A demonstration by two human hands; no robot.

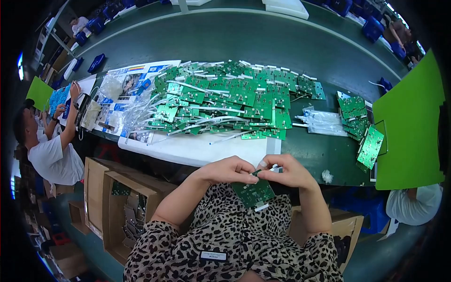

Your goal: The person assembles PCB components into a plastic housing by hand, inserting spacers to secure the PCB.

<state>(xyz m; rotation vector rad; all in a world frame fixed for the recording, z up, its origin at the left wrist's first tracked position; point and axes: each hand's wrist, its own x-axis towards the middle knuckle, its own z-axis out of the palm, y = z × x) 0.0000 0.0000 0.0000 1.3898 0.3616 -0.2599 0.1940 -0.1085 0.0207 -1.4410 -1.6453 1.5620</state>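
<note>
Just in front of my chest, a green circuit board (251,191) hangs tilted between my two hands, a white connector (261,207) on its lower edge. My left hand (229,170) is closed, thumb and fingers pinching the board's upper left edge. Closed at its upper right edge is my right hand (287,172), its thumb tip close to the left thumb. A small white piece (276,168) shows at the right fingers; what it is, I cannot tell. Beyond my hands, a broad pile of green circuit boards (244,96) with white flat cables covers the worktable.
A clear plastic bag with white strips (324,122) lies right of the pile, beside stacked boards (371,146). A bright green panel (411,127) stands at the right. Cardboard boxes (97,199) flank me below the table. A co-worker (54,152) sits at the left.
</note>
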